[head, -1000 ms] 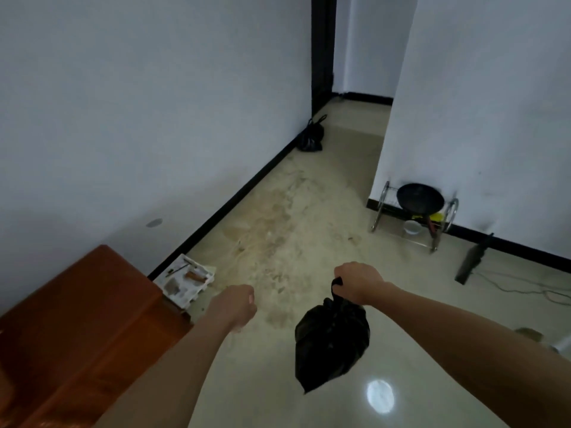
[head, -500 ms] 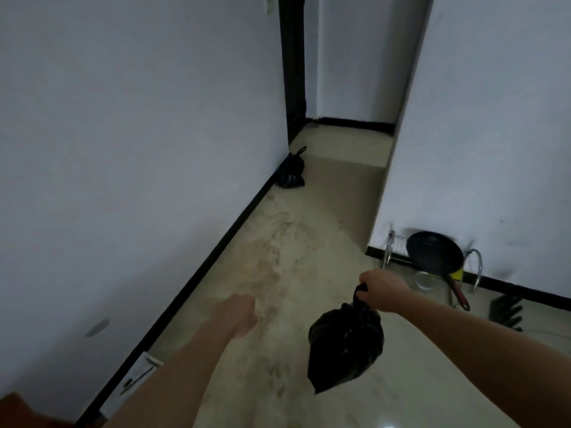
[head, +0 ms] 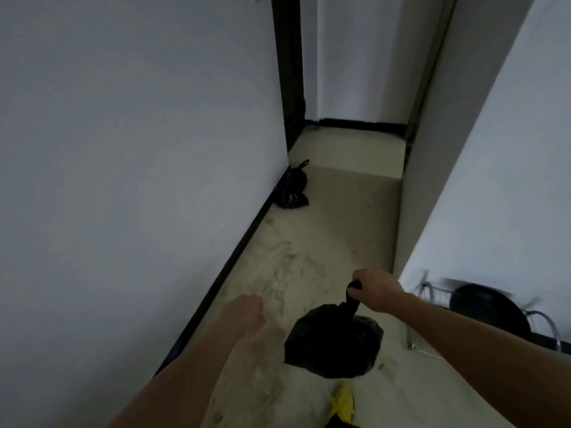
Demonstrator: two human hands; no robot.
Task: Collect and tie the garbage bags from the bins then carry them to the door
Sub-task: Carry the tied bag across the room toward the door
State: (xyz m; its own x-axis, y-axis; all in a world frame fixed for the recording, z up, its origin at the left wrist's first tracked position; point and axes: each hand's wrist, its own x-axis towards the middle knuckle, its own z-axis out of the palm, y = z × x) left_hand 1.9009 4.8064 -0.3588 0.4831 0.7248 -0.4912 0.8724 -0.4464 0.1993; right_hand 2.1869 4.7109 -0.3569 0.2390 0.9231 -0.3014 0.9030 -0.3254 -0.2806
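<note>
A tied black garbage bag (head: 332, 342) hangs by its knotted neck from my right hand (head: 375, 291), which is closed around the neck at lower centre. My left hand (head: 247, 313) is held out to the left of it as a loose fist with nothing in it. Farther down the corridor a second tied black garbage bag (head: 293, 186) sits on the floor against the left wall's black skirting, just before a dark door frame (head: 287, 66).
A white wall runs close along the left and another wall corner (head: 408, 211) narrows the passage on the right. A wire rack with a black pan (head: 488, 310) stands by the right wall. Something yellow (head: 343, 403) shows at the bottom edge. The beige floor is stained.
I have advanced down the corridor: the far bag and door frame are closer, the brown cabinet and papers have left view. The held bag still hangs from my right hand.
</note>
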